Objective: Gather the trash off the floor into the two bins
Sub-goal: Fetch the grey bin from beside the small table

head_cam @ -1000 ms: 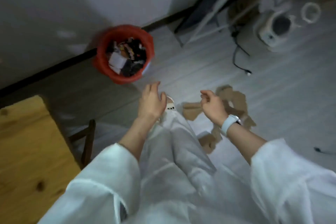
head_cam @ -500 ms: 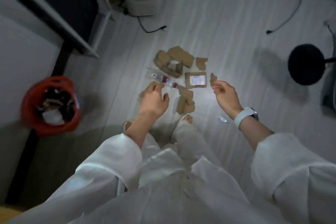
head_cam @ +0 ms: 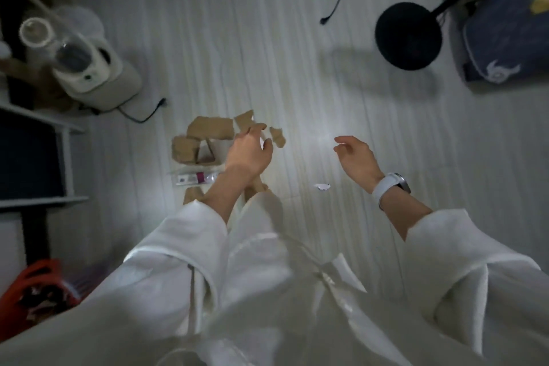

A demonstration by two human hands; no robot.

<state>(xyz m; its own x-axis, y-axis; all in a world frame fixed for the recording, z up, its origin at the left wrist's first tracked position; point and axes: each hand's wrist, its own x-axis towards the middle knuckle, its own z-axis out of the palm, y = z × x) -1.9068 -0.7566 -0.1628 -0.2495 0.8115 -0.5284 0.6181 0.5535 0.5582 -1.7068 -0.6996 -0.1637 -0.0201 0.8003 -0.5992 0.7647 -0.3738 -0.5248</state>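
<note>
Cardboard scraps under left hand, right hand apart

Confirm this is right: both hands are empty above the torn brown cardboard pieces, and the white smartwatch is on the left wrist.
Not quite. The head view shows the white smartwatch on the right wrist, not the left. The rest stands: the left hand and right hand hold nothing above the floor, with the torn brown cardboard pieces lying below, mostly under the left hand.
</note>
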